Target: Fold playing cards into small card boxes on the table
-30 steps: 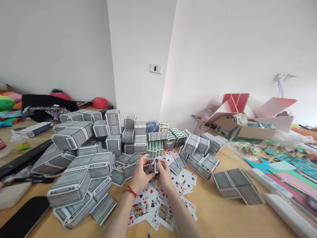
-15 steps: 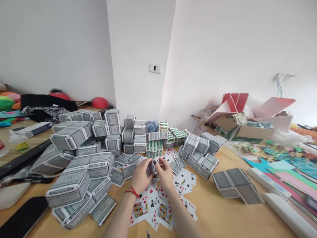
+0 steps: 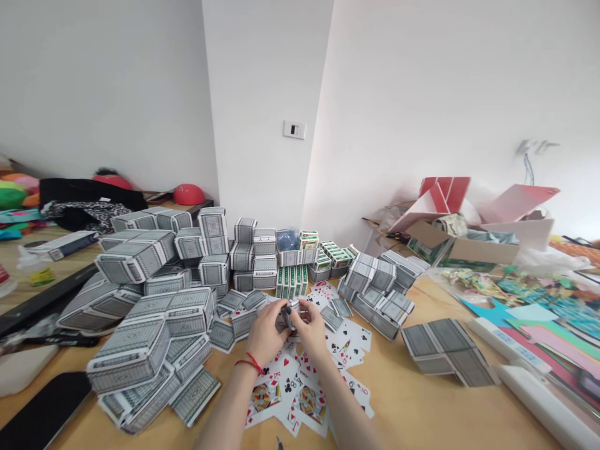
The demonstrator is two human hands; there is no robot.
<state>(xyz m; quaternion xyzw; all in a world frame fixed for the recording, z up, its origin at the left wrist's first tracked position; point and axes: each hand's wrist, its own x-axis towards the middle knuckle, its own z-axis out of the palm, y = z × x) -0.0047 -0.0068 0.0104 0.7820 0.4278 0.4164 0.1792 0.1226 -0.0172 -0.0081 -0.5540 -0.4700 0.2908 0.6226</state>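
At the middle of the table, my left hand [image 3: 268, 331] and my right hand [image 3: 309, 325] meet with fingers bent around a small piece of grey-backed playing cards [image 3: 287, 317]. Its shape is mostly hidden by my fingers. Face-up playing cards [image 3: 307, 403] lie spread under my wrists and to the right of my hands. Several folded grey-backed card pieces [image 3: 244, 322] lie just left of my left hand, and a few more [image 3: 332, 317] sit right of my right hand. A red string bracelet [image 3: 250, 362] is on my left wrist.
Stacked folded-card blocks [image 3: 140, 337] crowd the left side. Behind my hands stand more blocks [image 3: 265, 240] and green card boxes [image 3: 291, 281]. To the right are a joined block cluster [image 3: 379, 294], a flat card cross [image 3: 447, 350], a power strip [image 3: 510, 347] and an opened carton [image 3: 482, 250].
My fingers have shifted slightly around the small card piece, and the right hand has moved a little left and down. Everything else on the table stays as it was.
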